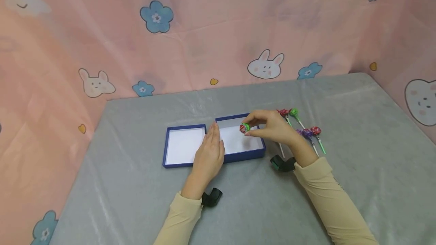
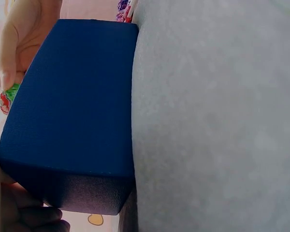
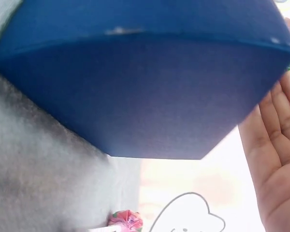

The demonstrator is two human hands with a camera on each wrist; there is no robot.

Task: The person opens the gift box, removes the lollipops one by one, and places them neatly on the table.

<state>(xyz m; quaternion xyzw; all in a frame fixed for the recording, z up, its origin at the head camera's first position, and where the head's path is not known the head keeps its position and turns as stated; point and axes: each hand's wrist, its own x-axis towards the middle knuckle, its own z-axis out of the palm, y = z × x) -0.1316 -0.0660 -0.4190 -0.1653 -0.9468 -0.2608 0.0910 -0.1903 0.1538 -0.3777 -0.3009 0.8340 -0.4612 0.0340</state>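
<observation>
My right hand (image 1: 274,126) pinches a lollipop (image 1: 244,127) by thumb and fingertips over the deep blue box (image 1: 245,156). Its head has a red and green wrapper; the stick is hidden by the hand. My left hand (image 1: 209,156) rests at the left end of that box, its fingers straight and together. To its left lies a shallow blue box lid (image 1: 184,146) with a white inside. The left wrist view shows the box's outer wall (image 2: 77,96), with the pinched lollipop (image 2: 7,98) partly visible past it. Only part of the right hand (image 3: 275,159) shows in the right wrist view.
Several wrapped lollipops lie right of the box, among them a green one (image 1: 294,112), a purple one (image 1: 307,133) and a red one (image 1: 316,130). A grey cloth (image 1: 136,199) covers the table, and a pink patterned curtain (image 1: 204,48) hangs behind it.
</observation>
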